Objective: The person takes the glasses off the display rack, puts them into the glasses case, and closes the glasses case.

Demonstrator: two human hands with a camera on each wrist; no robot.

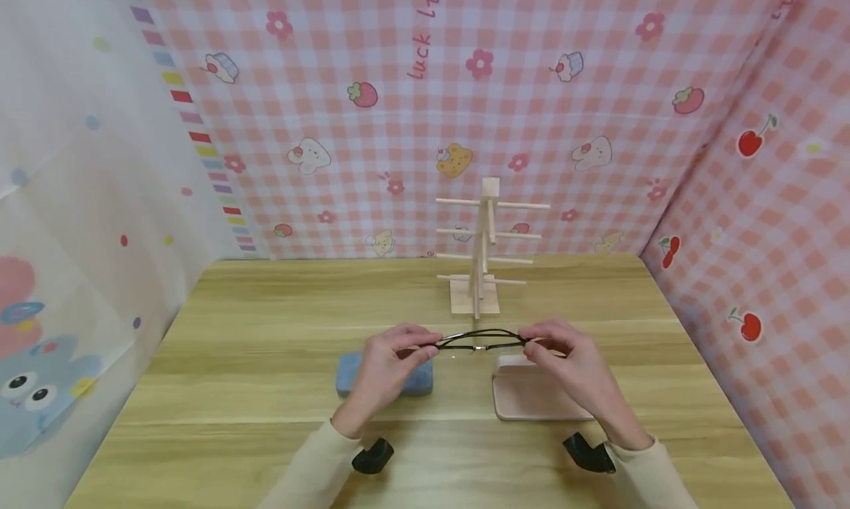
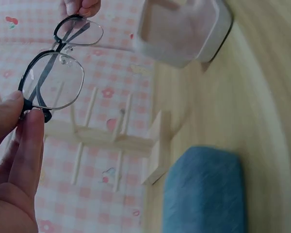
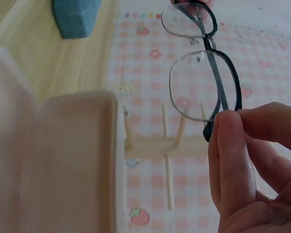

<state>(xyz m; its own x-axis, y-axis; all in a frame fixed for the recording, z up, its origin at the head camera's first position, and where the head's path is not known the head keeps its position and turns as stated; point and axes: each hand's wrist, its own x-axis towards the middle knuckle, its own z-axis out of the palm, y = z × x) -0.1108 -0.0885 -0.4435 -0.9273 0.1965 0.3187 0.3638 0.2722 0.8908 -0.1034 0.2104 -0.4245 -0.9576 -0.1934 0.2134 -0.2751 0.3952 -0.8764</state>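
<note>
Both hands hold up a pair of eyeglasses (image 1: 502, 346) with black upper rims and thin metal lower rims. My left hand (image 1: 388, 369) pinches one outer corner between thumb and fingers, as the left wrist view shows on the frame (image 2: 60, 80). At the opposite corner my right hand (image 1: 578, 361) pinches the other end, close to the lens (image 3: 203, 87). The temples lie folded behind the lenses. Beneath the right hand an open pale pink glasses case (image 1: 531, 402) rests on the table, partly hidden by that hand. A blue glasses case (image 1: 420, 381) lies shut beside the left hand.
Behind the eyeglasses stands a wooden display rack (image 1: 479, 265) with several horizontal pegs, no glasses on it. The wood-grain table (image 1: 265, 420) is bounded by a pink checked cloth (image 1: 398, 125) at the back, with printed cloths at both sides.
</note>
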